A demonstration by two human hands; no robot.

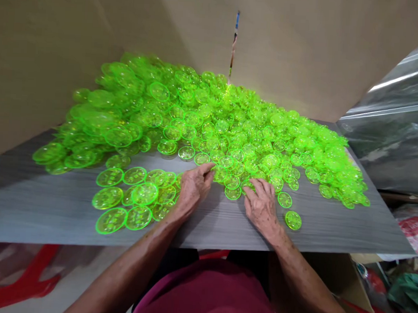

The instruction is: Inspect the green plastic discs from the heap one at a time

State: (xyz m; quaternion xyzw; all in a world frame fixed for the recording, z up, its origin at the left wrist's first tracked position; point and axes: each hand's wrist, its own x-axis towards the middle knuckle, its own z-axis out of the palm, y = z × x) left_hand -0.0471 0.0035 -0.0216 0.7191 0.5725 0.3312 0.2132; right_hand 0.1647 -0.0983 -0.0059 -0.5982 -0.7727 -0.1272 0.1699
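A large heap of clear bright-green round discs lies across the grey table. At the heap's front edge my left hand has its thumb and fingers pressed together; whatever they may hold is too small to make out. My right hand rests to the right, fingers spread and bent over discs at the front of the heap, their tips touching some. Beside my left wrist is a separate group of larger-looking discs, partly overlapping. One lone disc lies right of my right hand.
Tan panels stand behind and left of the heap, with a narrow slit in the back one. Silvery plastic sheeting hangs at the right. Below the table are a red chair frame, an open cardboard box and bags.
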